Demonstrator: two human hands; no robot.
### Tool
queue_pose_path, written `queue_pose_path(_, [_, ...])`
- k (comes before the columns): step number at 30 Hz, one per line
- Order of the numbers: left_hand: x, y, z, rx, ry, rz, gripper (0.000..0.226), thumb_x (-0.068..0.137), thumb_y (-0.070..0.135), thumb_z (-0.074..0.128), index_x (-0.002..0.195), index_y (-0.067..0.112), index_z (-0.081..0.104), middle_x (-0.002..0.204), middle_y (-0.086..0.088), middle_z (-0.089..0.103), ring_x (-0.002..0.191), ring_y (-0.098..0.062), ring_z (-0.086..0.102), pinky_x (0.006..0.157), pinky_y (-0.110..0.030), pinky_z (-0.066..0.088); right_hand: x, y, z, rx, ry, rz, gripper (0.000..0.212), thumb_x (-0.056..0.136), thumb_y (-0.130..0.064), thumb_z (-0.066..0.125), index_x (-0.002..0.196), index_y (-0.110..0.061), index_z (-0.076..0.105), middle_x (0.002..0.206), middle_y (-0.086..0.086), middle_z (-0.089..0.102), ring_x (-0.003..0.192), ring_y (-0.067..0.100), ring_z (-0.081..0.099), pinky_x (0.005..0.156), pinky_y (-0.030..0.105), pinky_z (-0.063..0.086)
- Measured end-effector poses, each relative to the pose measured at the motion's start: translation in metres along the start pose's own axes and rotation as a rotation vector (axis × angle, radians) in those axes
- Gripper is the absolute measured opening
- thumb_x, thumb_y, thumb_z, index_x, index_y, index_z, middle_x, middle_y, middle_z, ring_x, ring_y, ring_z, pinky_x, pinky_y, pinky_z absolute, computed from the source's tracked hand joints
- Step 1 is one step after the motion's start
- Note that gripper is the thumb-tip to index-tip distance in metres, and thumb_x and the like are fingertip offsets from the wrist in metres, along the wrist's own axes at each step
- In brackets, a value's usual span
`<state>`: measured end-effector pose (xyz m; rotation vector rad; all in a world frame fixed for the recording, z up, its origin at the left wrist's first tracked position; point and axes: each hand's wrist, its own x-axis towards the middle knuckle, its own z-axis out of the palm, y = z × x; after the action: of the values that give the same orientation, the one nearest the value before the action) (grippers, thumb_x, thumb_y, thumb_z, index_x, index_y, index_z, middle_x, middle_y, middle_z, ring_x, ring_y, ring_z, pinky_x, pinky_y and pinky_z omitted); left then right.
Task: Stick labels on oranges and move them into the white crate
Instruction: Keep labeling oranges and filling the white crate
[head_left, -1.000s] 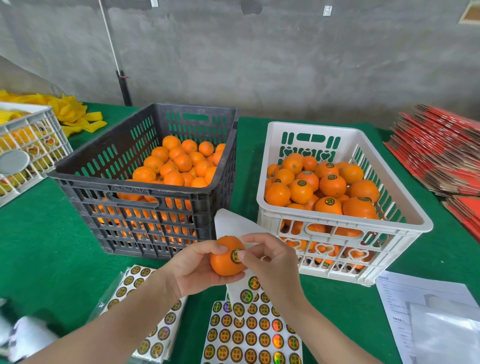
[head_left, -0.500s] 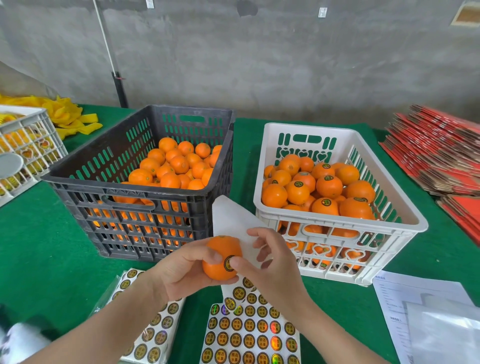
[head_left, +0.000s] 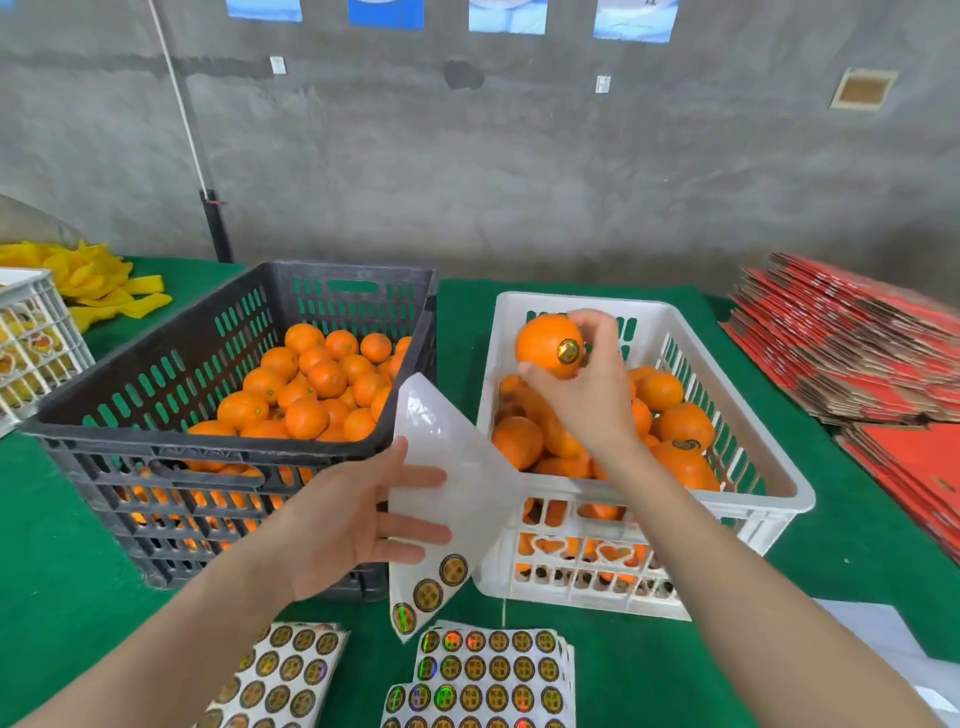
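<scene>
My right hand (head_left: 587, 384) grips a labelled orange (head_left: 545, 340) and holds it above the fruit inside the white crate (head_left: 779, 483), near its far left corner. A round gold sticker shows on the orange's side. My left hand (head_left: 353, 519) hovers with relaxed, spread fingers in front of the black crate (head_left: 156, 395), its fingertips over a curled white label backing sheet (head_left: 457, 457) that stands between the two crates. Several unlabelled oranges (head_left: 311, 384) fill the black crate. Label sheets (head_left: 488, 675) lie flat at the near table edge.
Another sticker sheet (head_left: 280, 675) lies at the lower left. A white basket with fruit (head_left: 31, 338) and yellow cloth (head_left: 98, 280) sit far left. Red flattened cartons (head_left: 852, 338) are stacked on the right. Papers (head_left: 878, 634) lie at the lower right on the green table.
My right hand has taken the labelled orange from my left hand and carried it up and right over the white crate. My left hand let go and now hangs open.
</scene>
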<state>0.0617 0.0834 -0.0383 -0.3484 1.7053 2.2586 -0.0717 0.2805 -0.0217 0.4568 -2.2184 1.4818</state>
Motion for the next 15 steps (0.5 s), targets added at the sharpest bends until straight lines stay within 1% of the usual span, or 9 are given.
queue_pose_path(1, [-0.001, 0.0, 0.0, -0.006, 0.007, -0.001, 0.063, 0.071, 0.048, 0.056, 0.112, 0.002, 0.066, 0.097, -0.016, 0.073, 0.079, -0.038, 0.071, 0.051, -0.033, 0.056, 0.028, 0.017, -0.001, -0.088, 0.003, 0.059, 0.062, 0.069, -0.022, 0.08, 0.118, -0.024, 0.042, 0.114, -0.006, 0.051, 0.106, 0.015, 0.053, 0.082, 0.026, 0.046])
queue_pose_path(3, [0.0, 0.002, 0.0, -0.024, 0.002, -0.007, 0.06, 0.072, 0.048, 0.056, 0.109, 0.003, 0.068, 0.097, -0.016, 0.072, 0.079, -0.038, 0.07, 0.052, -0.033, 0.056, 0.07, 0.057, 0.0, -0.286, -0.084, 0.193, 0.063, 0.073, -0.013, 0.077, 0.125, -0.013, 0.042, 0.121, 0.008, 0.052, 0.11, 0.027, 0.052, 0.083, 0.03, 0.043])
queue_pose_path(5, [0.003, 0.007, 0.001, -0.043, -0.01, -0.013, 0.059, 0.072, 0.05, 0.055, 0.105, 0.004, 0.071, 0.099, -0.018, 0.071, 0.079, -0.038, 0.07, 0.052, -0.034, 0.056, 0.094, 0.095, 0.007, -0.488, -0.205, 0.261, 0.065, 0.075, -0.007, 0.073, 0.13, -0.011, 0.039, 0.127, 0.015, 0.049, 0.111, 0.032, 0.052, 0.086, 0.035, 0.046])
queue_pose_path(7, [0.008, 0.011, 0.002, -0.048, -0.009, -0.01, 0.06, 0.071, 0.052, 0.054, 0.104, 0.005, 0.072, 0.102, -0.018, 0.071, 0.079, -0.037, 0.07, 0.053, -0.034, 0.055, 0.108, 0.124, 0.016, -0.592, -0.279, 0.312, 0.063, 0.076, -0.004, 0.066, 0.132, -0.013, 0.037, 0.13, 0.017, 0.047, 0.114, 0.036, 0.051, 0.092, 0.044, 0.048])
queue_pose_path(10, [0.012, 0.02, 0.004, -0.045, -0.012, 0.004, 0.061, 0.071, 0.054, 0.054, 0.105, 0.007, 0.073, 0.105, -0.018, 0.071, 0.082, -0.036, 0.07, 0.055, -0.034, 0.056, 0.116, 0.149, 0.027, -0.744, -0.345, 0.35, 0.062, 0.082, -0.011, 0.061, 0.137, -0.015, 0.033, 0.132, 0.017, 0.049, 0.121, 0.038, 0.046, 0.1, 0.048, 0.041])
queue_pose_path(12, [0.014, 0.026, 0.005, -0.05, -0.019, 0.015, 0.06, 0.072, 0.055, 0.053, 0.103, 0.008, 0.074, 0.105, -0.016, 0.071, 0.082, -0.034, 0.07, 0.054, -0.032, 0.056, 0.117, 0.154, 0.033, -0.816, -0.384, 0.378, 0.06, 0.085, -0.016, 0.058, 0.139, -0.013, 0.032, 0.134, 0.018, 0.048, 0.123, 0.039, 0.044, 0.103, 0.051, 0.037])
queue_pose_path(14, [0.015, 0.03, 0.006, -0.063, -0.019, 0.016, 0.058, 0.073, 0.055, 0.052, 0.099, 0.009, 0.075, 0.102, -0.014, 0.072, 0.078, -0.03, 0.071, 0.052, -0.028, 0.055, 0.114, 0.144, 0.034, -0.815, -0.423, 0.428, 0.063, 0.086, -0.019, 0.058, 0.142, -0.01, 0.029, 0.143, 0.021, 0.037, 0.131, 0.041, 0.034, 0.108, 0.054, 0.029])
queue_pose_path(15, [0.016, 0.032, 0.007, -0.071, -0.02, 0.019, 0.058, 0.073, 0.055, 0.051, 0.099, 0.009, 0.075, 0.1, -0.013, 0.072, 0.076, -0.029, 0.071, 0.05, -0.027, 0.054, 0.112, 0.131, 0.033, -0.78, -0.4, 0.405, 0.063, 0.088, -0.022, 0.058, 0.143, -0.009, 0.029, 0.147, 0.021, 0.031, 0.135, 0.04, 0.028, 0.11, 0.053, 0.025])
